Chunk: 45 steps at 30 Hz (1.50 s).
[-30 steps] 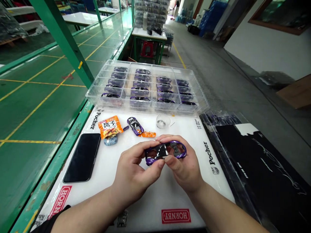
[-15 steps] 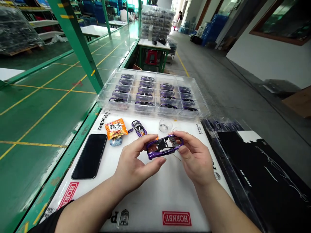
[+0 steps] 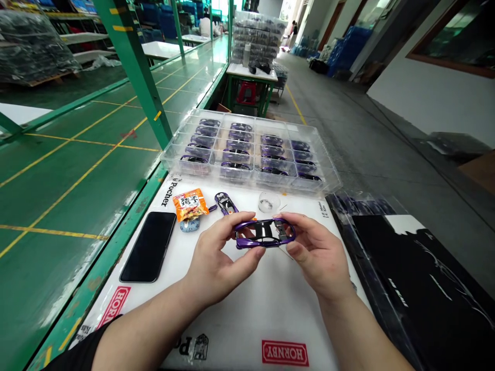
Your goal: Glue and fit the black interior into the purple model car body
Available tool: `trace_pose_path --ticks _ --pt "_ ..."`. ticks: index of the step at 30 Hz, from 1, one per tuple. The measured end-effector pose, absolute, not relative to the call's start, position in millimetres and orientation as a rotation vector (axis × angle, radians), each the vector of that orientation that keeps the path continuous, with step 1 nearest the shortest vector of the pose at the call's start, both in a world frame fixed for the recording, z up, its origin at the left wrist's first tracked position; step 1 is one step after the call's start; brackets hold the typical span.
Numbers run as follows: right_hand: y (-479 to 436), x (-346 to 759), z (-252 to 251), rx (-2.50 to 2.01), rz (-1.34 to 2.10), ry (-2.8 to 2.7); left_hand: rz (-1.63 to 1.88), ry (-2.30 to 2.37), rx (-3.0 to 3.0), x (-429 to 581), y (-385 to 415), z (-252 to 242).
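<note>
at the near end of the white table, printed with red hornby and black pocher logos, the left hand and right hand hold a purple model car body over the surface. both grips are closed on it, one at each end, with the fingers curled over its top edge. a dark strip crosses its open middle, and a small metal part sits near the right end.

just past the hands, a second purple car body lies on the table near a clear plastic cup. to its left, an orange snack packet touches a small blue-grey piece, and a black smartphone lies face up nearer the table's left edge. a black package in clear wrap lies beside the table on the right.

beyond these, a clear compartmented tray holds rows of purple car bodies. farther off, a green floor with yellow lines spreads left of a green post, and a small table carries stacked trays above a red stool.
</note>
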State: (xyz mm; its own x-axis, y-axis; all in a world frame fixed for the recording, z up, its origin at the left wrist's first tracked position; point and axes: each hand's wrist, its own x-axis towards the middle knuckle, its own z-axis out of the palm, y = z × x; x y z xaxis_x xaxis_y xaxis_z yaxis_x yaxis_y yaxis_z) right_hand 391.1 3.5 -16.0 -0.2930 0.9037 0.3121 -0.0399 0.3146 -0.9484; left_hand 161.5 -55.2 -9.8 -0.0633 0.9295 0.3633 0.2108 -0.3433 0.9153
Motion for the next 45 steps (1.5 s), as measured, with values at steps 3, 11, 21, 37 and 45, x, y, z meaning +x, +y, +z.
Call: trace_pose_path --ticks 3,11,21,37,45 --pt "4.7 394.2 -16.5 -0.822 1.125 -1.615 1.460 1.266 1.630 160.1 -54.5 -7.7" --pt "2.0 391.5 -17.7 -0.752 1.047 -1.681 1.534 1.276 1.674 158.1 -55.5 -7.8" --pt "0.7 388.6 -13.6 -0.894 1.040 -1.581 1.363 1.161 1.351 159.2 -53.9 -6.8" --pt "-1.1 382.6 -17.8 -0.757 0.618 -1.799 1.300 1.009 1.037 167.8 -52.8 -2.8" --pt "-2.3 382.9 -14.9 -0.726 0.448 -1.826 1.270 0.951 0.947 169.2 -54.2 -4.1"
